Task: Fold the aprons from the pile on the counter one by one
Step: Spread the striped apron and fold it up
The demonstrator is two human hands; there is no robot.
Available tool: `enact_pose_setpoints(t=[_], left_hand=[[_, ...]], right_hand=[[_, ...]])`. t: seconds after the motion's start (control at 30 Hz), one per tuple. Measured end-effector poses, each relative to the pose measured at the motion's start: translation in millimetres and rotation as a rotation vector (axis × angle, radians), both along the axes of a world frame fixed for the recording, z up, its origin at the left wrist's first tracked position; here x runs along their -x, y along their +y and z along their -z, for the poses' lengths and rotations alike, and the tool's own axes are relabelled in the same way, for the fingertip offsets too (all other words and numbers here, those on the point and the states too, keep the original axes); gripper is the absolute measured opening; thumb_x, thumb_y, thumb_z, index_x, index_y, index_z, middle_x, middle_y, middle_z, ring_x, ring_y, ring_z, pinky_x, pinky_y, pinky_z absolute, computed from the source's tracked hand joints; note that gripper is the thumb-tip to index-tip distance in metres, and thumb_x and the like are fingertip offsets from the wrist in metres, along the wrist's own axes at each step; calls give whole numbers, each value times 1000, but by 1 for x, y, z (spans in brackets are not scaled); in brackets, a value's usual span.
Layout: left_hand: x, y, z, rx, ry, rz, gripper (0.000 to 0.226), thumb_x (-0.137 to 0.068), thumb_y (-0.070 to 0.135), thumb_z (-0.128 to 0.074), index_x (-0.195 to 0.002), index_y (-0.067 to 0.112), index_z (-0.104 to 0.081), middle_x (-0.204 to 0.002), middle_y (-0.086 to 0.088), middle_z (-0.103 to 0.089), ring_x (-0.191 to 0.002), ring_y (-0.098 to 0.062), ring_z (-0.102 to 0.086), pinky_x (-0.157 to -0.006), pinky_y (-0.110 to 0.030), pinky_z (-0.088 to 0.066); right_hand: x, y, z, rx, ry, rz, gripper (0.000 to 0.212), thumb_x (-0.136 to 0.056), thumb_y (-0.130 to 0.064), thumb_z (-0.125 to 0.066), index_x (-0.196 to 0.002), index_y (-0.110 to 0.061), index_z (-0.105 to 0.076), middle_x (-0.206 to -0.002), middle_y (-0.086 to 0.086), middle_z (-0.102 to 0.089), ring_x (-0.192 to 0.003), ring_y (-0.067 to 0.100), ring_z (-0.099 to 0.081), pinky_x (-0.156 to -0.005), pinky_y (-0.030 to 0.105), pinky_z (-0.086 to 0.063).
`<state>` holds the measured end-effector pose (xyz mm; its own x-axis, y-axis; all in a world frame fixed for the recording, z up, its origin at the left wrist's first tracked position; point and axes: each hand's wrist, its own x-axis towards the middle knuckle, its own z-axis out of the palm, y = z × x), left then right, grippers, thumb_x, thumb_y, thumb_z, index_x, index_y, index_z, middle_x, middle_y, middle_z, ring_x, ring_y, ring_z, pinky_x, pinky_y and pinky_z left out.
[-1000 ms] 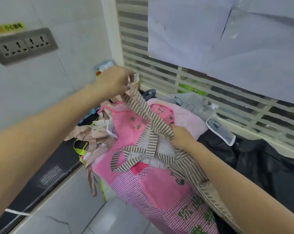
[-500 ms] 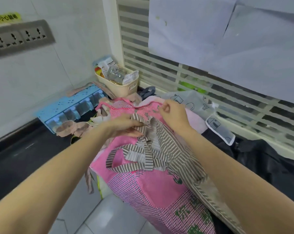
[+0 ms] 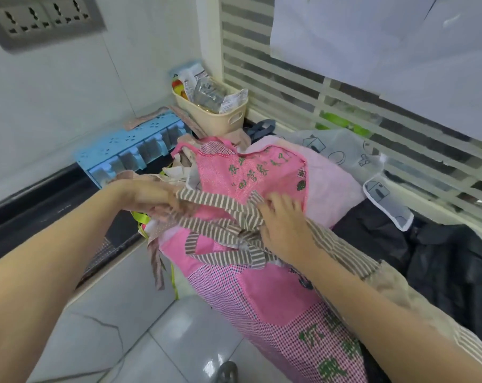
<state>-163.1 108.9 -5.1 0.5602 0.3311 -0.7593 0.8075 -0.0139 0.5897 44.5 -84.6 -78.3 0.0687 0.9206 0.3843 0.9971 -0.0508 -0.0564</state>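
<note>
Left hand: we saw the left hand [image 3: 151,197] pinching one end of the striped strap [image 3: 217,203], fingers curled round it, a bit blurred.
Right hand: the right hand [image 3: 282,225] lay on the bunched striped straps at the middle of the pile, fingers bent and pressing down; we could not tell whether it gripped cloth.
Striped apron: the striped apron [image 3: 344,244] ran from under the right forearm toward the near right, straps looped over the pink one.
Pink apron: the pink apron [image 3: 248,172] with green print lay on top of the pile, its checked part hanging over the counter edge, near.
Pile: more aprons were heaped below, a pale printed one [image 3: 339,150] far right, dark cloth [image 3: 441,258] right.
Counter: the dark counter [image 3: 26,217] showed at left.
Far side: a beige basket [image 3: 220,114] and a blue box [image 3: 129,150] stood by the wall.
</note>
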Motion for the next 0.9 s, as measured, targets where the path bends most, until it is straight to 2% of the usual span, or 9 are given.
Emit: enact_pose_setpoints(t=[0.07,0.17,0.33,0.47,0.57,0.63,0.7,0.8,0.9], left_hand=[[2,-8,3,-149,279,239,50,-86,11,-63,-132,21,-44,-137,-1,-45,-132,-24,-39,-110,-42,-35],[-18,-14,10,-188,158,329,48,-86,13,-62,-129,23,-44,-131,4,-47,-128,-19,-42,-112,-42,-32],[-55,-33,46,-441,6,436,42,-85,22,-68,-123,14,-52,-112,4,-55,-107,-17,-54,-94,-27,-40],[-64,-49,73,-346,177,558,67,-77,38,-73,-132,14,-42,-126,-3,-56,-90,-17,-64,-92,-34,-50],[-65,-53,78,-444,266,640,67,-73,31,-77,-128,11,-45,-118,-4,-60,-99,-23,-62,-88,-33,-52],[-67,-46,66,-361,300,692,51,-78,16,-71,-123,9,-49,-98,-4,-61,-79,-18,-60,-62,-21,-52],[-71,-25,39,-272,324,700,36,-83,10,-65,-116,11,-50,-86,-7,-52,-59,-12,-46,-41,-14,-38],[-86,13,-21,-446,348,630,18,-86,16,-65,-102,12,-58,-83,-5,-52,-62,-12,-46,-45,-15,-39],[-114,45,-72,-816,244,554,17,-87,18,-64,-103,15,-60,-92,-1,-60,-81,-17,-55,-70,-27,-49]], right_hand=[[7,-7,12,351,61,-149,49,-84,-29,-44,-127,-7,-53,-122,17,-50,-106,32,-53,-87,51,-48],[8,-9,14,747,178,-170,66,-96,-52,-38,-150,-19,-20,-155,7,-16,-140,29,-17,-116,48,-16],[-22,7,-6,336,522,60,39,-95,-9,-48,-134,-6,-48,-136,14,-42,-121,24,-45,-108,31,-33],[-37,20,-7,620,523,93,53,-89,-6,-57,-139,-6,-39,-138,12,-45,-126,26,-43,-106,32,-32],[-30,31,-6,606,553,71,33,-91,-8,-57,-123,-1,-56,-114,14,-60,-101,23,-53,-85,26,-38],[-30,35,-15,525,640,60,19,-93,-8,-55,-103,4,-65,-95,17,-63,-83,18,-49,-68,25,-31],[-36,37,-34,423,775,86,15,-93,-7,-53,-85,-1,-65,-78,12,-61,-71,15,-45,-63,26,-29],[-48,49,-71,268,870,150,16,-95,-10,-52,-84,-12,-64,-73,-6,-53,-70,8,-45,-69,24,-34],[-65,70,-104,116,995,244,22,-95,-9,-50,-78,-13,-62,-74,-1,-59,-72,12,-53,-67,16,-42]])
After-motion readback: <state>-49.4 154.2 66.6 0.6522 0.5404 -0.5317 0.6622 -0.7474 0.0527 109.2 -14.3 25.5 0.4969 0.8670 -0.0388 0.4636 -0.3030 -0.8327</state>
